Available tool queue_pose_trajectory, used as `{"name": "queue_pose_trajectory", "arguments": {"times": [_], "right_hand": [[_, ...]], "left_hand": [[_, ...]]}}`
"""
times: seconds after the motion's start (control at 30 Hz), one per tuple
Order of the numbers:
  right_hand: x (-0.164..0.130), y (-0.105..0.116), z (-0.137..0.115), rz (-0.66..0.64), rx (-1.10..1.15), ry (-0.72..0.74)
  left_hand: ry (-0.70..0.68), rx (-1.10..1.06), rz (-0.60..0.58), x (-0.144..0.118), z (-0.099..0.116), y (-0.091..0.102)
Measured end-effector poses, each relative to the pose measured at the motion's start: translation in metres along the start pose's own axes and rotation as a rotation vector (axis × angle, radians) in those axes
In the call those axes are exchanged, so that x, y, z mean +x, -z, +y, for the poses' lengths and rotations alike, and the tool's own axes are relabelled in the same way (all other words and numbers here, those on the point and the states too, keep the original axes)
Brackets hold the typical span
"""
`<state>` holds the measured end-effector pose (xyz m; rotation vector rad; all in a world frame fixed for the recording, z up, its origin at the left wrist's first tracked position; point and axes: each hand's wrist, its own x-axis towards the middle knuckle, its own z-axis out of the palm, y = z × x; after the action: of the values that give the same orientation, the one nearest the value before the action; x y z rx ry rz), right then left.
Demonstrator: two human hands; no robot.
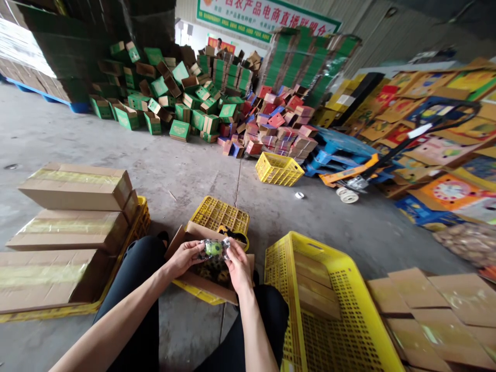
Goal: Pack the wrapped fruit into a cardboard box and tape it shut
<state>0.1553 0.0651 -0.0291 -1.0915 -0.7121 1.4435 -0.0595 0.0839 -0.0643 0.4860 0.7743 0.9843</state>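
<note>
Between the fingertips of both hands sits a small green fruit [213,248] in a clear crinkled wrapper; the left hand [185,258] pinches one end of the wrapper, the right hand [238,266] grips the other end, so both sets of fingers are closed on it; the fruit is held in the air, just above an open cardboard box [201,283]; directly below the fingers that box holds dark contents too blurred to name; it rests on an upturned yellow crate [219,214] that shows just beyond the fingertips; to the right of the right hand's fingers stands a large yellow basket [333,310] with brown cartons lying inside; to the left of the left hand's fingers, taped flat cartons [65,227] are stacked on another yellow crate; far beyond the fingers a heap of green boxes [174,98] and red boxes [279,129] lies on the concrete floor [186,170]; another yellow crate [279,169] stands near a pallet jack [360,178].
</note>
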Motion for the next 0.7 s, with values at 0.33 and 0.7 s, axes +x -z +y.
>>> {"name": "queue_pose_trajectory", "arguments": {"times": [0.33,0.7], "right_hand": [[-0.003,0.001,0.009,-0.096,-0.144,-0.072],[-0.004,0.006,0.012,-0.052,-0.18,-0.04]], "left_hand": [[-0.038,0.077,-0.013,0.0,-0.003,0.004],[0.032,0.034,-0.019,-0.005,0.0,-0.006]]}}
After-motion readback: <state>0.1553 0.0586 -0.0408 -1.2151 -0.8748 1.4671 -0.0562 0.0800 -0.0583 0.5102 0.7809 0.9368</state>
